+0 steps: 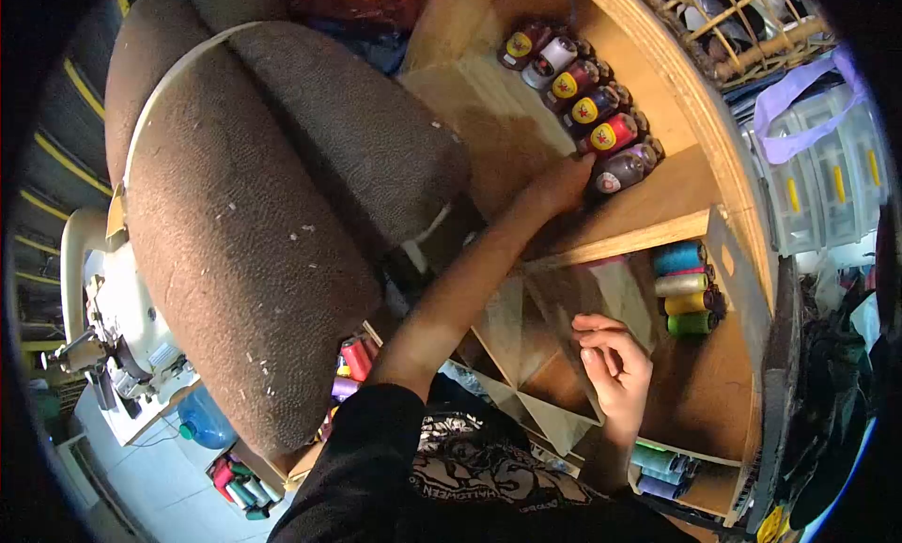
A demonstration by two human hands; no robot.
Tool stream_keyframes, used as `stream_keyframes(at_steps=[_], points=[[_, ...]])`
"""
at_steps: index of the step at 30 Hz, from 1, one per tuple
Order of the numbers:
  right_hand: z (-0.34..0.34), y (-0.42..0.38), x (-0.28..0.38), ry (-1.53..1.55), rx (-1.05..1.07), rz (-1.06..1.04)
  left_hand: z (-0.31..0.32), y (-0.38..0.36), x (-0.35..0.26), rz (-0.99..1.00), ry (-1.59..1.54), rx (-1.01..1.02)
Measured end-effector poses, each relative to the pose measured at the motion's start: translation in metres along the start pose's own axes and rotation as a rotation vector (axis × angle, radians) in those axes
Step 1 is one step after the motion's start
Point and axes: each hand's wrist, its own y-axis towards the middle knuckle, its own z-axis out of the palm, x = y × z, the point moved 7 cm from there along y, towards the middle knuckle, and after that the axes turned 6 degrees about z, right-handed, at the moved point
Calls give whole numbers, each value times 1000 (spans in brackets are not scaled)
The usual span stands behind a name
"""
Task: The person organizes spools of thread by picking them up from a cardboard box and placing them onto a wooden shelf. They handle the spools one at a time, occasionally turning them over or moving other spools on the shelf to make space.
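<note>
My left hand (567,183) reaches up to a wooden shelf, its fingers drawn together against the end of a dark purple-brown thread spool (621,171). That spool closes a row lying on the shelf, beside a red thread spool (611,133); a navy one (594,106), a white one (552,58) and others continue it. Part of the fingers is hard to make out there. My right hand (615,363) hovers in front of a lower compartment, palm up, fingers loosely curled and apart from the thumb, with nothing visible in it.
Several spools, one of them green (691,324), lie in the lower compartment. A large brown textured cover (235,233) fills the left. Beyond it stand a sewing machine (127,308) and a blue bottle (205,418). Clear plastic drawers (822,177) are at right.
</note>
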Motion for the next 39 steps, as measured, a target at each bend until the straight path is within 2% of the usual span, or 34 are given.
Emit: stream_keyframes(at_steps=[2, 4, 5, 6, 7, 9, 10, 11, 12, 13, 14, 15, 16, 18, 19, 21, 22, 23, 24, 25, 27, 28, 32, 33, 35, 37, 39], points=[[11, -1, 3, -6, 21, -16, -2, -13, -2, -27, -109, -96], [25, -1, -2, -103, 137, 44, -15, -31, 0, -199, -282, -155], [35, 0, -8, -140, 213, 75, -41, -54, -12, -263, -321, -264], [48, 3, -19, -193, 337, 165, -67, -80, -36, -366, -282, -265], [64, 2, -56, -170, 504, 134, -85, -113, -56, -469, -247, -265], [113, -8, -98, -30, 766, 447, -101, -181, -99, -159, -16, -473], [128, -9, -126, -207, 676, 301, -103, -211, -115, -149, 2, -414], [147, -19, -155, -344, 679, 163, -110, -243, -133, -139, 9, -353], [165, -28, -183, -482, 665, 25, -107, -280, -141, -283, 21, -251], [199, -28, -208, -299, 768, -35, -109, -316, -136, -417, 35, -150], [232, -29, -232, -110, 885, -78, -116, -347, -126, -421, 148, -98], [260, -30, -232, -47, 947, 72, -119, -378, -123, -434, 252, -45], [287, -30, -231, 10, 992, 226, -131, -408, -120, -566, 273, -68], [325, -18, -234, -309, 805, 337, -155, -464, -104, -794, 353, -99], [345, -21, -262, -262, 656, 235, -164, -491, -101, -905, 397, -98], [378, -29, -276, -408, 566, -61, -191, -502, -110, -958, 417, -144], [391, -30, -289, -486, 562, -110, -199, -507, -111, -1073, 471, -117], [405, -32, -301, -563, 555, -160, -202, -514, -110, -1034, 528, -109], [418, -30, -320, -648, 591, -109, -203, -519, -108, -981, 542, -121], [416, -30, -319, -642, 607, -88, -203, -523, -106, -925, 557, -134], [411, -29, -316, -630, 638, -45, -194, -529, -95, -945, 590, -37], [397, -29, -301, -521, 669, 18, -193, -528, -93, -972, 607, -48], [298, -24, -167, -371, 559, -93, -201, -524, -73, -759, 975, 75], [275, -23, -143, -366, 498, -118, -197, -541, -51, -813, 1011, 255], [241, -24, -126, -273, 504, -25, -199, -553, -26, -784, 1153, 343], [210, -25, -116, -188, 490, 2, -205, -557, -12, -704, 1198, 324], [185, -25, -103, -116, 465, -45, -212, -551, -3, -661, 1074, 315]])
